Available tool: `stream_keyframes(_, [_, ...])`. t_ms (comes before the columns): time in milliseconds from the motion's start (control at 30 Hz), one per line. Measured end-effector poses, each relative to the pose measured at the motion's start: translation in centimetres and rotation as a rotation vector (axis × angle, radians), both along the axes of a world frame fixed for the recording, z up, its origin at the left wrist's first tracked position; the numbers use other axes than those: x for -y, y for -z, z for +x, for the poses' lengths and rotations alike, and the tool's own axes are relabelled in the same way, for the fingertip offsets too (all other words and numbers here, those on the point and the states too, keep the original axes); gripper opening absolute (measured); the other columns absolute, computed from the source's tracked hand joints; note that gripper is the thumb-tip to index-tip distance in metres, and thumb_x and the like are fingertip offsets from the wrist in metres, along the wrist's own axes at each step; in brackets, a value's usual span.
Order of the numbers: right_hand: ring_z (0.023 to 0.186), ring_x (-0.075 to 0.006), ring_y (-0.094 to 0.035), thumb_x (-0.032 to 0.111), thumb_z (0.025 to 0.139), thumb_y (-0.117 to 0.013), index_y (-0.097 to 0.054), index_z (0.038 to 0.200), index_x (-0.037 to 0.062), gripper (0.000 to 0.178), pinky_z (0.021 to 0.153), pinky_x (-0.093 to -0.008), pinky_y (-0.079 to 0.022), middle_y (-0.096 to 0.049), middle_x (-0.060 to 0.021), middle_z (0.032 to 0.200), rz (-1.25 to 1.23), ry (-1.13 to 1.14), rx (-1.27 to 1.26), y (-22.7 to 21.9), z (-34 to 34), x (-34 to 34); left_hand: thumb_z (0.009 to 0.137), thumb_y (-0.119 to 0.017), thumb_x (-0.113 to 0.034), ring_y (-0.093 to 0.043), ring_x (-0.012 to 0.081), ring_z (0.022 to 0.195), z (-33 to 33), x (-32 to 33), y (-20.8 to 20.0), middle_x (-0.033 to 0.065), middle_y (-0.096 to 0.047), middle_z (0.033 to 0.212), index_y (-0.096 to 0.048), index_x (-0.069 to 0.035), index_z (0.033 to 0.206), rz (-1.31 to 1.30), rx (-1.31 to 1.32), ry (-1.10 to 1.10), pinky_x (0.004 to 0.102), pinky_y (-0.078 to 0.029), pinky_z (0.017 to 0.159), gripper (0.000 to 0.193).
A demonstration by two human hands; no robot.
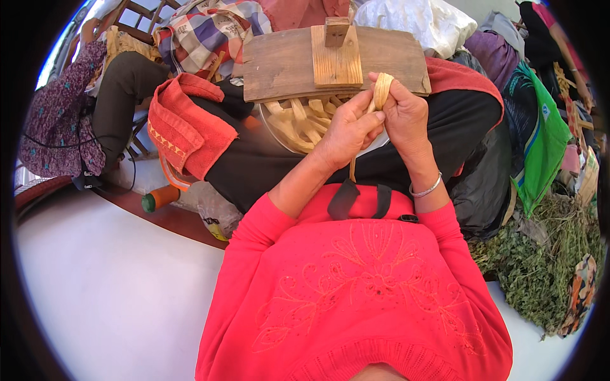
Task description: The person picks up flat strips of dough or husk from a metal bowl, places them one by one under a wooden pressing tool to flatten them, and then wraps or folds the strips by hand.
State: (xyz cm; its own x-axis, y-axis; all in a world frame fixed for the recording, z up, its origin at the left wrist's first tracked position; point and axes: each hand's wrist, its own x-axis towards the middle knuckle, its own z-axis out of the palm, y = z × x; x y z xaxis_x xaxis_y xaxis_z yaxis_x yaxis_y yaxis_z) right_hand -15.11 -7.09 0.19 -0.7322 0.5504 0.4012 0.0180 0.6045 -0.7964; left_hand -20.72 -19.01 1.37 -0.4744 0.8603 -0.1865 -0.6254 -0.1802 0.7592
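Observation:
Both hands meet over my lap, around a pale yellow, fibrous strip [382,91] folded into a loop. My left hand [348,129] is closed, its thumb and fingers pinching the lower part of the strip. A thin tail hangs below, toward my waist. My right hand [406,115], with a silver bracelet at the wrist, is closed on the loop from the other side. Just beyond lies a wooden board [276,63] with a smaller wood block [337,63] on it. Beneath the board, a round bowl [376,143] holds several similar folded strips [298,124].
A red towel [190,127] drapes over my left knee. Another person's dark-trousered leg [124,95] is at the far left. Dried green plants [537,260] lie at right, below a green bag [546,136]. A white bag [416,22] and checked cloth [210,32] are behind the board.

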Motion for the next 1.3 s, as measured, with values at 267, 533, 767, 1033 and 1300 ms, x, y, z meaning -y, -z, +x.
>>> stream_keyframes(267, [0.059,-0.0280,-0.059,0.015,0.083,-0.063,-0.070,0.089,0.0131,0.010,0.051,-0.0347,-0.044,-0.060,-0.0084,0.066,0.282,-0.019,0.202,-0.2,1.6,-0.8,0.090,-0.055,-0.012,-0.051,0.0179,0.056,-1.3,1.1,2.8,0.0051,-0.052,0.066,-0.059,-0.004,0.096,-0.318,-0.908,-0.071,0.0286,-0.039,0.047,0.010])
stream_keyframes(533, [0.076,-0.0126,-0.061,0.024,0.094,-0.058,-0.067,0.096,-0.0008,0.026,0.070,-0.0242,-0.049,-0.067,-0.0036,0.088,-1.287,-0.391,0.204,2.6,4.4,3.0,0.078,-0.062,0.003,-0.063,0.0318,0.080,0.5,4.3,2.0,0.0130,-0.063,0.092,-0.060,0.000,0.103,-0.291,-1.556,-0.264,0.0336,-0.050,0.065,0.026])
stream_keyframes(767, [0.092,-0.0154,-0.061,0.007,0.089,-0.058,-0.065,0.096,-0.0040,0.015,0.082,-0.0286,-0.049,-0.060,-0.0068,0.111,-1.152,-0.402,0.086,2.9,3.8,2.6,0.078,-0.068,-0.008,-0.061,0.0349,0.093,0.3,3.8,-0.1,0.0158,-0.060,0.107,-0.056,-0.001,0.110,-0.379,-1.276,-0.080,0.0375,-0.049,0.075,0.035])
stream_keyframes(1033, [0.088,-0.0173,-0.057,-0.003,0.080,-0.062,-0.064,0.084,-0.0060,0.005,0.077,-0.0255,-0.045,-0.056,-0.0109,0.108,-0.205,-0.117,-0.105,0.3,1.9,0.7,0.090,-0.055,-0.018,-0.056,0.0190,0.061,-1.3,-0.5,2.6,0.0098,-0.057,0.067,-0.055,-0.001,0.086,-0.409,-0.760,-0.216,0.0338,-0.044,0.057,0.018])
stream_keyframes(1300, [0.094,-0.0095,-0.054,0.006,0.092,-0.059,-0.065,0.106,-0.0006,0.017,0.081,-0.0234,-0.045,-0.059,-0.0028,0.107,-0.846,0.024,-0.198,2.6,1.4,-2.6,0.092,-0.057,-0.014,-0.059,0.0192,0.061,-0.3,5.3,2.0,0.0072,-0.058,0.067,-0.057,-0.003,0.088,-0.563,-1.137,-0.126,0.0305,-0.044,0.054,0.012])
